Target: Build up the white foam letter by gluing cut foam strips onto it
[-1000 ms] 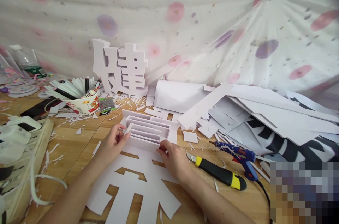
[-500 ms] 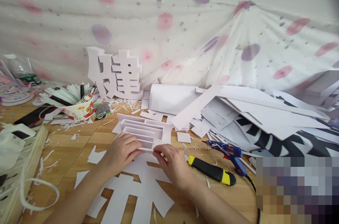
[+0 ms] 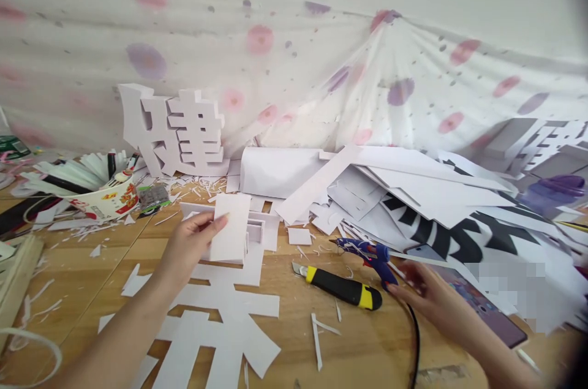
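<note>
My left hand point(image 3: 186, 242) pinches a white foam-board strip point(image 3: 230, 226) and holds it upright over the half-built white foam letter frame point(image 3: 260, 231) on the wooden table point(image 3: 114, 254). My right hand point(image 3: 420, 291) has reached out to the right, fingers apart and blurred, just beside the handle of the blue glue gun point(image 3: 367, 252); it holds nothing that I can see. A flat white cut-out character point(image 3: 225, 321) lies in front of me. A black-and-yellow utility knife point(image 3: 340, 286) lies between the hands.
A finished white 3D character point(image 3: 177, 132) stands at the back against a flowered cloth point(image 3: 294, 70). A paper bowl of strips and pens point(image 3: 103, 193) sits left. A heap of white and black-printed sheets point(image 3: 413, 193) fills the right. A phone or tablet point(image 3: 478, 303) lies under my right forearm.
My left hand lifted a foam strip upright off the frame. My right hand left the frame and swept right to the glue gun. The view shifted rightward.
</note>
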`<state>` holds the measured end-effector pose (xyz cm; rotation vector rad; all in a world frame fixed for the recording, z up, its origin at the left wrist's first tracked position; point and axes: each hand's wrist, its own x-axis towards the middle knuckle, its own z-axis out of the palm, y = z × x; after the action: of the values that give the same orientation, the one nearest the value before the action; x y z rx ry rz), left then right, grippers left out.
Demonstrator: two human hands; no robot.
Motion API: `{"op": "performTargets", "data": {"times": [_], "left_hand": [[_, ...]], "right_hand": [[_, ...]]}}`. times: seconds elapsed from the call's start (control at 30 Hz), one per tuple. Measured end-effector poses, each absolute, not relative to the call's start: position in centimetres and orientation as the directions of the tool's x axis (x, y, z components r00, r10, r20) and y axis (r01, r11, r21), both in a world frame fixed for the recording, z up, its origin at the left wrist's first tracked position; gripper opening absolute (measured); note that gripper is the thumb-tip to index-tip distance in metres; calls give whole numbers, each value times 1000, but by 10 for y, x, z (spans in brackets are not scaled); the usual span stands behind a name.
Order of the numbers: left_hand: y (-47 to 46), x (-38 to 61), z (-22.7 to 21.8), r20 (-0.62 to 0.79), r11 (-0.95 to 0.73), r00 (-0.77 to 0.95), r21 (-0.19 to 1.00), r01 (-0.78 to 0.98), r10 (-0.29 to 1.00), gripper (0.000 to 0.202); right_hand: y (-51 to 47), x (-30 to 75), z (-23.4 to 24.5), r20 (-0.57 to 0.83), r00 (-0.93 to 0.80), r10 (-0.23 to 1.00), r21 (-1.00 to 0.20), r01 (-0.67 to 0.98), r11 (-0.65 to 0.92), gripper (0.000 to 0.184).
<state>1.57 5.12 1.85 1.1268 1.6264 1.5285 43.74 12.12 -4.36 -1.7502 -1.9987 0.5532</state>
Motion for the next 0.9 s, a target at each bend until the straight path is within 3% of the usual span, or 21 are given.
{"op": "performTargets", "data": {"times": [0.07,0.2,0.37,0.53,0.9], "left_hand": [[59,26,20,17,-35,-425,999,-35,905,28],[68,41,17,-112,-15,-404,954,-298,908,26],[74,47,10,-263,23,-390,852,-522,883,13],[78,50,1,-311,35,-350,789,-613,884,18],[76,50,-7,-297,34,-331,788,-614,896,14]], "right_hand": [[133,417,-46,80,-172,982,-644,743,182,44],[152,386,-43,-97,-214,972,-804,592,50,35],[155,359,-21,79,-286,955,-971,196,140,37],[137,308,-6,179,-392,902,-980,11,199,39],[131,278,-38,149,-418,896,-989,-42,145,45]]}}
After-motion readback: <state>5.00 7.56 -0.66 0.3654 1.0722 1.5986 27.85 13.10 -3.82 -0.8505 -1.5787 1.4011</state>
